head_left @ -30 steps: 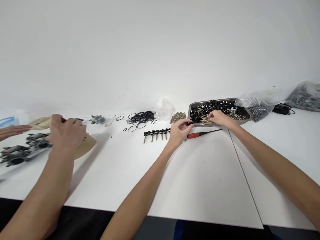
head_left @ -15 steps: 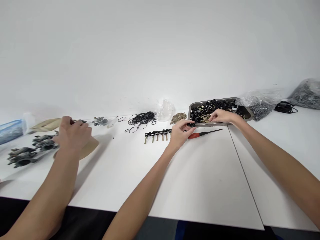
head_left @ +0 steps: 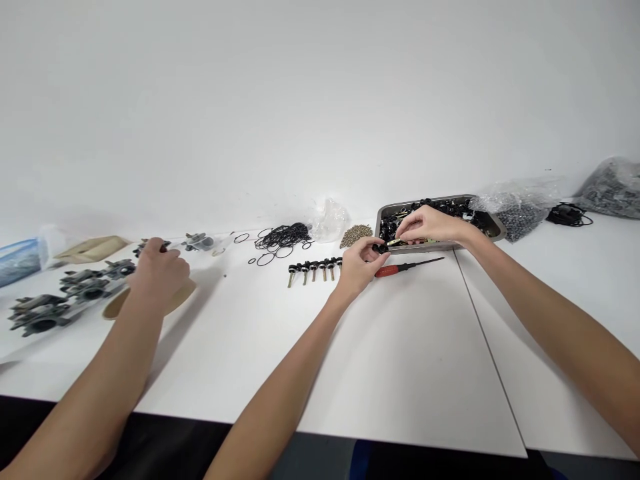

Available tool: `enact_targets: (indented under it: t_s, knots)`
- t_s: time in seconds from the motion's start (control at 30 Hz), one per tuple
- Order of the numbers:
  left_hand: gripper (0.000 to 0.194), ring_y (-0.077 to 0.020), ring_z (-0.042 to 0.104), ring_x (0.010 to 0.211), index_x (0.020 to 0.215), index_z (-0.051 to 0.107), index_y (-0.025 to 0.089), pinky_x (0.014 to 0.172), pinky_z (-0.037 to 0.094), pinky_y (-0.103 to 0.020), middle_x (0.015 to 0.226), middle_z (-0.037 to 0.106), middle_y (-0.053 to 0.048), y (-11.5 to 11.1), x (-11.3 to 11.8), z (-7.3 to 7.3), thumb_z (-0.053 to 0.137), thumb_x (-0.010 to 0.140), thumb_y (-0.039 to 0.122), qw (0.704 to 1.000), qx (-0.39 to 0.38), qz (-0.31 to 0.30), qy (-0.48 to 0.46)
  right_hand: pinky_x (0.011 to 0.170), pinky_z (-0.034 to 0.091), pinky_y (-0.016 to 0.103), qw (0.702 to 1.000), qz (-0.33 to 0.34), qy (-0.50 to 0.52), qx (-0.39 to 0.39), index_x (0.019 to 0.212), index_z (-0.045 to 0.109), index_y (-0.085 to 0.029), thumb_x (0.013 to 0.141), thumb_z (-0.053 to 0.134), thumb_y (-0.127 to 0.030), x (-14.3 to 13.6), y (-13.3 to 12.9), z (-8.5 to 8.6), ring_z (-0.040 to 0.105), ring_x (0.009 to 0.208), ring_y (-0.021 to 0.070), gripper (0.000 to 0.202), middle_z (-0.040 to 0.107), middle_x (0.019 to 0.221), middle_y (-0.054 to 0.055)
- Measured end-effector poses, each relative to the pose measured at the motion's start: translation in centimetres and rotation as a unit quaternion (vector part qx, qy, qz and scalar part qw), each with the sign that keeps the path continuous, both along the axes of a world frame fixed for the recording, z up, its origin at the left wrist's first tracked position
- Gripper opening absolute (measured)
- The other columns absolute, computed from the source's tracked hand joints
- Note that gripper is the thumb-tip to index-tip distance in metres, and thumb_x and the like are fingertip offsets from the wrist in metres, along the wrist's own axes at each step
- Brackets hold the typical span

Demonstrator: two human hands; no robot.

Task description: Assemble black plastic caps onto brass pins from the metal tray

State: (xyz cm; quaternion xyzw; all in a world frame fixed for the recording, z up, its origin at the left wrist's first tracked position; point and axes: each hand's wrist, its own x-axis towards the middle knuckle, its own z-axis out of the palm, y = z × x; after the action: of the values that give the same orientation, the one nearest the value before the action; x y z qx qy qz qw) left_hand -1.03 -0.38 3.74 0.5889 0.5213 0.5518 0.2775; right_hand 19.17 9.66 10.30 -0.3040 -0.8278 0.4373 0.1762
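My left hand [head_left: 359, 263] is closed around a small black round part [head_left: 381, 247] just in front of the metal tray's near rim. Over the tray [head_left: 453, 245], my right hand [head_left: 429, 225] pinches a thin brass-coloured pin [head_left: 395, 242], whose tip points at the black part. The tray holds many black parts and brass pins. Beside my left hand lies a screwdriver [head_left: 393, 269] with a red handle. A row of black-headed brass pins [head_left: 315, 270] lies to its left, partly covered by my left hand.
A co-worker's hand [head_left: 159, 270] is over a tan pad [head_left: 180, 298] at left, near grey metal castings [head_left: 40, 315]. Black rubber rings [head_left: 283, 235], a heap of small brass pieces [head_left: 356, 235] and clear bags [head_left: 523, 217] line the wall side.
My right hand has come left out of the tray with a brass pin, up to the black part in my left hand. The co-worker's hand has shifted slightly right.
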Motion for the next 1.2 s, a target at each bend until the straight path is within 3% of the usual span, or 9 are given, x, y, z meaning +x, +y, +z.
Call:
enact_targets:
  t_s: [0.13, 0.27, 0.6, 0.83, 0.93, 1.1, 1.2]
  knots:
    - [0.019, -0.0111, 0.051, 0.056, 0.090, 0.071, 0.020, 0.057, 0.045, -0.026, 0.067, 0.059, 0.001, 0.0, -0.1, 0.0, 0.079, 0.073, 0.025, 0.999, -0.015, -0.008, 0.046, 0.063, 0.050, 0.023, 1.000, 0.012, 0.020, 0.019, 0.086, 0.079, -0.016, 0.076, 0.068, -0.016, -1.1, -1.4, 0.9, 0.066, 0.072, 0.0145, 0.015, 0.074, 0.079, 0.004]
    - [0.018, -0.0106, 0.051, 0.055, 0.091, 0.070, 0.019, 0.056, 0.044, -0.025, 0.064, 0.056, 0.003, -0.2, 0.1, 0.4, 0.075, 0.075, 0.023, 0.995, -0.044, -0.026, 0.090, 0.062, 0.050, 0.023, 0.998, -0.031, 0.050, 0.037, 0.085, 0.079, -0.014, 0.075, 0.069, -0.016, -1.3, -1.7, 1.1, 0.066, 0.068, 0.0148, 0.014, 0.073, 0.072, 0.004]
    - [0.021, -0.0085, 0.043, 0.047, 0.089, 0.066, 0.018, 0.049, 0.038, -0.023, 0.053, 0.049, 0.007, -0.2, 0.4, 0.5, 0.077, 0.072, 0.025, 0.996, -0.063, -0.051, 0.023, 0.064, 0.053, 0.024, 0.994, -0.036, 0.081, 0.065, 0.080, 0.077, -0.015, 0.071, 0.073, -0.017, -2.8, -2.3, 0.1, 0.067, 0.063, 0.0145, 0.010, 0.072, 0.066, 0.002]
    - [0.044, -0.0076, 0.047, 0.050, 0.105, 0.064, 0.018, 0.049, 0.039, -0.021, 0.062, 0.051, 0.006, 0.3, 0.2, 0.3, 0.084, 0.068, 0.031, 0.998, -0.020, -0.030, -0.044, 0.069, 0.051, 0.025, 0.996, -0.024, 0.051, 0.069, 0.095, 0.078, -0.016, 0.076, 0.073, -0.026, -3.2, -2.6, -0.6, 0.070, 0.076, 0.0164, 0.021, 0.076, 0.081, 0.004]
    - [0.036, -0.0073, 0.046, 0.050, 0.103, 0.067, 0.018, 0.050, 0.038, -0.022, 0.062, 0.052, 0.005, 0.4, -0.1, 0.4, 0.080, 0.071, 0.029, 0.999, -0.001, -0.020, -0.036, 0.069, 0.048, 0.027, 0.993, -0.036, 0.031, 0.108, 0.098, 0.078, -0.017, 0.084, 0.068, -0.036, -3.0, -3.1, 0.2, 0.067, 0.077, 0.0164, 0.025, 0.076, 0.086, 0.005]
    - [0.017, -0.0106, 0.050, 0.054, 0.086, 0.070, 0.018, 0.055, 0.042, -0.025, 0.062, 0.059, 0.001, 0.4, -1.2, 0.9, 0.075, 0.076, 0.031, 1.000, 0.009, 0.012, 0.009, 0.074, 0.049, 0.029, 0.987, -0.066, 0.030, 0.144, 0.099, 0.076, -0.016, 0.087, 0.066, -0.037, -1.4, -3.7, 2.5, 0.068, 0.083, 0.0184, 0.026, 0.076, 0.095, 0.007]
    - [0.016, -0.0131, 0.055, 0.058, 0.083, 0.072, 0.017, 0.058, 0.045, -0.027, 0.064, 0.064, -0.002, 0.6, -2.1, 1.1, 0.075, 0.076, 0.031, 0.999, 0.002, 0.048, 0.024, 0.076, 0.050, 0.031, 0.986, -0.078, 0.015, 0.146, 0.101, 0.076, -0.019, 0.088, 0.064, -0.040, 1.0, -4.3, 2.3, 0.069, 0.088, 0.0206, 0.028, 0.076, 0.100, 0.007]
